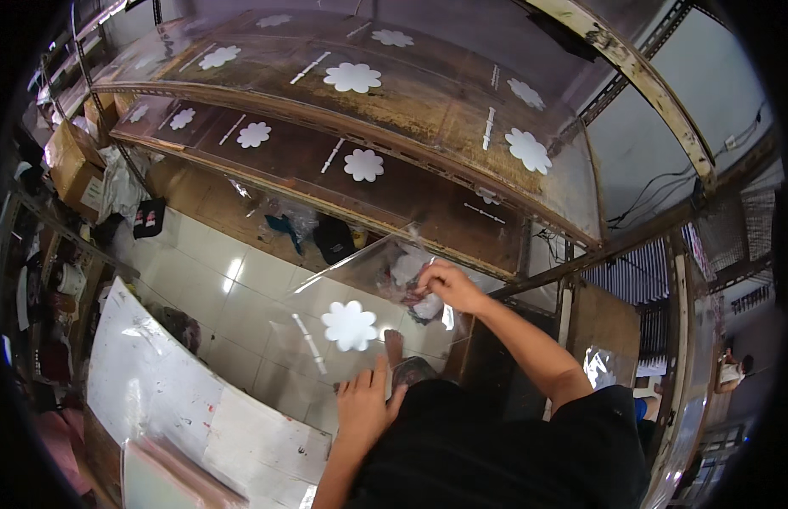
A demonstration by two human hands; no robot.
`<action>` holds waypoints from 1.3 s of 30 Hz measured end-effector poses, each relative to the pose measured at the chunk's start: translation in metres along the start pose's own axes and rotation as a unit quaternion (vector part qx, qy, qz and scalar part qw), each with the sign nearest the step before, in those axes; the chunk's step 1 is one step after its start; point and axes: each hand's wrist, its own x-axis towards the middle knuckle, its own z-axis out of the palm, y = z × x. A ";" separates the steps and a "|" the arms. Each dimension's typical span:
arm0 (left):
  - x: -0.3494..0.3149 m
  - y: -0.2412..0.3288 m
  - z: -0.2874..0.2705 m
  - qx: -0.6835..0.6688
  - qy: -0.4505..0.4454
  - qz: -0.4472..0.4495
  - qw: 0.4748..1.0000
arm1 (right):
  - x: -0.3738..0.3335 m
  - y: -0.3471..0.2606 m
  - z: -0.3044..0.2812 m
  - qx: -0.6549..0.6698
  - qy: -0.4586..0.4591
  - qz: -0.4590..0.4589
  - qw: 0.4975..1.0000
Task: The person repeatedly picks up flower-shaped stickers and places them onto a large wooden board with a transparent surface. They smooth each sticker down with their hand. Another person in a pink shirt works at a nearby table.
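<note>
A clear plastic sheet [313,293] with a white flower shape [350,326] and a narrow white strip [309,343] hangs tilted in front of me, above the tiled floor. My right hand [445,284] is closed on the sheet near its far right edge, fingers bent in a pinch. Close to the near edge of the sheet is my left hand [366,405], its fingers stretched out and the thumb apart. Whether its fingertips touch the plastic I cannot tell.
Ahead, an upper shelf [411,106] and a lower shelf [275,165] bear several similar printed sheets. A white-topped table [156,373] stands at left, with stacked sheets [169,477] near me. A cardboard box [72,165] sits far left; metal posts rise at right.
</note>
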 end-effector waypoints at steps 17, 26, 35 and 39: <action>0.003 -0.069 0.195 -0.082 -0.190 -0.264 0.942 | 0.065 0.207 -0.367 -0.410 0.198 0.204 0.867; -0.036 -0.086 0.264 -0.126 -0.274 -0.345 0.889 | 0.171 0.252 -0.438 -0.550 0.258 0.172 0.775; -0.018 -0.091 0.270 -0.147 -0.264 -0.388 0.871 | 0.214 0.275 -0.460 -0.590 0.287 0.113 0.746; -0.021 -0.091 0.275 -0.125 -0.266 -0.388 0.874 | 0.218 0.285 -0.475 -0.586 0.292 0.112 0.747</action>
